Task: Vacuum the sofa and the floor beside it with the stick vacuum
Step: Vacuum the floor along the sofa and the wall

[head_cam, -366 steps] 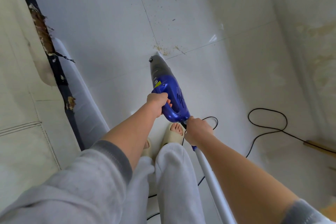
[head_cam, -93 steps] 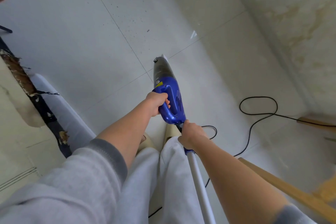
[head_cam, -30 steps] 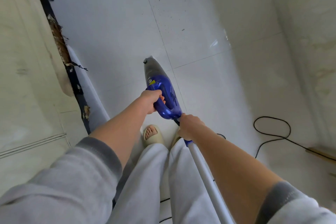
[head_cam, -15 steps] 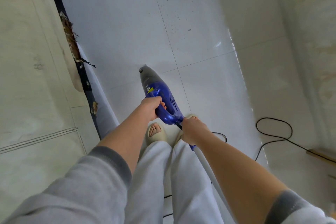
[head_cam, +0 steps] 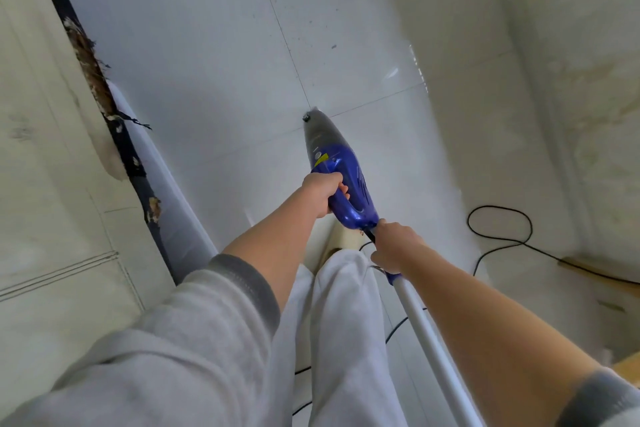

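Gripping the blue vacuum [head_cam: 341, 177] by its handle, the left hand [head_cam: 323, 192] steers while the right hand [head_cam: 393, 246] clasps the tube; its nozzle meets the floor [head_cam: 207, 45]. The cord [head_cam: 498, 239] looping near the feet could snag. The sofa [head_cam: 52, 184] stands left, with specks ahead.

One stick vacuum [head_cam: 341, 170] out front, and two hands on it: one left hand [head_cam: 323, 192] wrapped round the blue handle, one right hand [head_cam: 393, 248] gripping just behind those fingers. One white tube [head_cam: 429, 333] trailing back past the right fingers. One black cord [head_cam: 498, 229] looping on the floor [head_cam: 214, 45], right of both hands. One sofa [head_cam: 45, 184], left of the left fingers.
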Available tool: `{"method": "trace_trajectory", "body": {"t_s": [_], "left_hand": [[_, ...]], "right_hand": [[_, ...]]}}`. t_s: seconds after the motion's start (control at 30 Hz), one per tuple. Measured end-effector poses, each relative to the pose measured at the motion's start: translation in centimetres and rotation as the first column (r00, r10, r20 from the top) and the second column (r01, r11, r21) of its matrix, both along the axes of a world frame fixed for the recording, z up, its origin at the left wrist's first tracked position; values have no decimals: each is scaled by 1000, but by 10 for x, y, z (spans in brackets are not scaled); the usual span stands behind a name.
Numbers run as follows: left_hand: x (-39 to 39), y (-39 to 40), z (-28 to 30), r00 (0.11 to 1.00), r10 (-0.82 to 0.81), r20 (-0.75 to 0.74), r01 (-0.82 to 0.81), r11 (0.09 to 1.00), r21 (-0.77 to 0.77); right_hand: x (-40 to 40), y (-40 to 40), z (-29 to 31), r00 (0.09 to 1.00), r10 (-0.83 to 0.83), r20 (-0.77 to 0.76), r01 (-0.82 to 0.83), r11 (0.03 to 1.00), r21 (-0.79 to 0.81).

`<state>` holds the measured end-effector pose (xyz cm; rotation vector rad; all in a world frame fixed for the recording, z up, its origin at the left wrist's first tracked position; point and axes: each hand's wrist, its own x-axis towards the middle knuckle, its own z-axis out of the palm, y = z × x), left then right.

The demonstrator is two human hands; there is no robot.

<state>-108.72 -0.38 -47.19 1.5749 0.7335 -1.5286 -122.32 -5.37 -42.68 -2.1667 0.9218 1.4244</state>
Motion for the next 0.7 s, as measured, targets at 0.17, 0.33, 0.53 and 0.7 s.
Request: {"method": "trace_trajectory", "body": {"t_s": [0.17, 0.33, 0.53, 0.7], "left_hand": [[15, 31, -6, 999, 16, 47, -19, 997, 68], [26, 64, -9, 994, 44, 102, -60, 985, 164], [11, 71, 1, 996, 50, 71, -64, 978, 200], [-20, 42, 11, 996, 88, 6, -88, 984, 152]], "right_hand": [[17, 21, -4, 1000, 4, 16, -5, 998, 62], [31, 43, -4, 995, 76, 62, -83, 990, 115], [21, 40, 13, 985, 148, 87, -157, 982, 102], [-9, 14, 22, 986, 161, 43, -161, 987, 14]]}}
